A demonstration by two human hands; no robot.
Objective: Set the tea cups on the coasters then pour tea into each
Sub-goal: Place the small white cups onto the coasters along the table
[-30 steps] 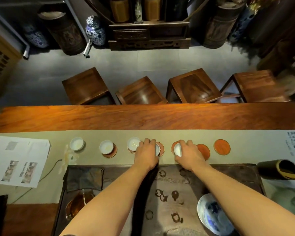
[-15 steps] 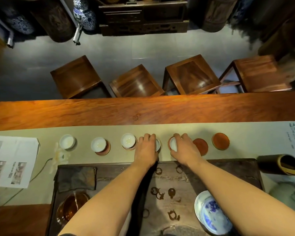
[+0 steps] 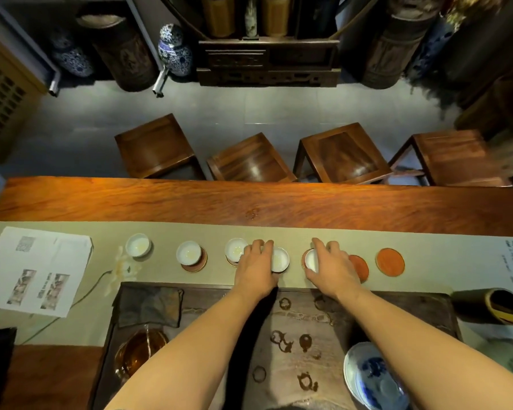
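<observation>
5 white tea cups stand in 1 row running left to right along the pale table runner [image 3: 427, 241], all upright with mouths up and showing no tea that can be made out. The leftmost cup [image 3: 138, 245] shows no coaster rim under it; the second cup [image 3: 188, 253] sits on a reddish coaster [image 3: 196, 265] that peeks out on the near side; the third cup [image 3: 234, 250] shows only a sliver of coaster at its near edge. The left hand [image 3: 256, 269] lies over the fourth cup [image 3: 280, 259], fingers curled round its left side and holding it. The right hand [image 3: 332, 269] grips the fifth cup [image 3: 311, 259], fingers wrapped over its right side, a coaster edge showing at its left. 2 bare orange coasters lie further right: one [image 3: 359, 267] partly under the right hand, the other [image 3: 390, 261] fully clear. That makes at least 5 coasters seen. Nearer the person lies 1 dark tea tray [image 3: 427, 309] with 1 folded cloth [image 3: 150, 306], 1 glass pitcher [image 3: 139, 350] of amber tea and 1 blue-and-white bowl [image 3: 370, 377]. 4 wooden stools [image 3: 341, 152] stand beyond the table.
</observation>
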